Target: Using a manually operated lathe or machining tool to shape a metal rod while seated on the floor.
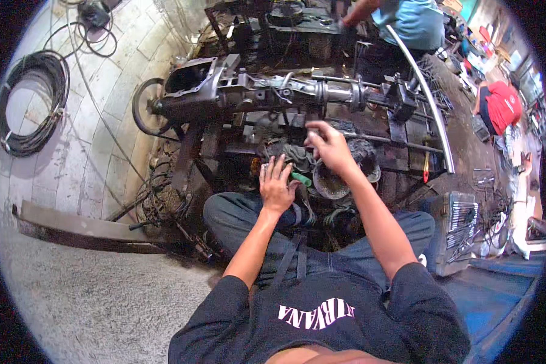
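My left hand [275, 185] lies with its fingers stretched out over dark, greasy things in front of my lap. Beside its thumb shows a green cylindrical piece [301, 179], perhaps a handle; I cannot tell whether the hand touches it. Raised a little higher and to the right, my right hand [330, 147] has its fingers curled in. What they hold, if anything, is hidden. Below that hand sits a round, dirty basin [333, 185] with dark contents. Grey rags [288, 155] lie between the hands. Beyond them stretches a long metal machine housing [255, 94] on a frame.
A wheel [150, 106] is at the housing's left end. A bent metal tube [428, 91] crosses at right, near a brush [426, 168] and an open tool case [460, 227]. A coiled hose [33, 103] lies left. Two people, in blue [414, 24] and red [502, 109], are beyond.
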The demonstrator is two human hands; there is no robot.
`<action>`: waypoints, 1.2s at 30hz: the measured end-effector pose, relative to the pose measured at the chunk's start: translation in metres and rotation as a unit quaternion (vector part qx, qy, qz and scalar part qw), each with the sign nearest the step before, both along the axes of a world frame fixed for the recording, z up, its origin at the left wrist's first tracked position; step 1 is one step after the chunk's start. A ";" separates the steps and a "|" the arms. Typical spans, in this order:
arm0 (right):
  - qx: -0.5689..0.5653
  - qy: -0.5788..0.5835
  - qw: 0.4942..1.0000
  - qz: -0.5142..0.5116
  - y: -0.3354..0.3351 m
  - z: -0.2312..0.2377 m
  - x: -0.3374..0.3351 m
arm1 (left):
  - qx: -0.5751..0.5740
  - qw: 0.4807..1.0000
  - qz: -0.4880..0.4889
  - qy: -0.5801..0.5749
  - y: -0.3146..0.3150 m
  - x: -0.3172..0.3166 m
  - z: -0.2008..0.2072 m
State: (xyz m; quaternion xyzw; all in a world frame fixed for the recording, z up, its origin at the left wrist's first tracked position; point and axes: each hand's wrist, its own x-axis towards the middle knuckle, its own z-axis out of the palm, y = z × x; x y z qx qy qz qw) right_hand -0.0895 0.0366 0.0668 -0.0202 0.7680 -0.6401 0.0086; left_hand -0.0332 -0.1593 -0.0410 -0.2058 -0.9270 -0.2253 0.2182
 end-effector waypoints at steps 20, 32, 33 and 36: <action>-0.129 -0.082 0.983 -0.098 0.053 -0.007 0.131 | 0.087 0.987 0.099 -0.090 0.006 -0.052 0.011; -0.309 0.146 0.938 -0.053 0.015 0.008 0.073 | 0.406 0.903 -0.133 -0.038 0.120 0.053 0.100; -0.215 0.182 0.957 -0.073 0.020 -0.001 0.077 | 0.406 0.903 -0.135 -0.041 0.120 0.052 0.099; -0.126 0.190 0.962 -0.150 0.023 0.003 0.085 | 0.368 0.914 -0.148 -0.084 0.122 0.053 0.100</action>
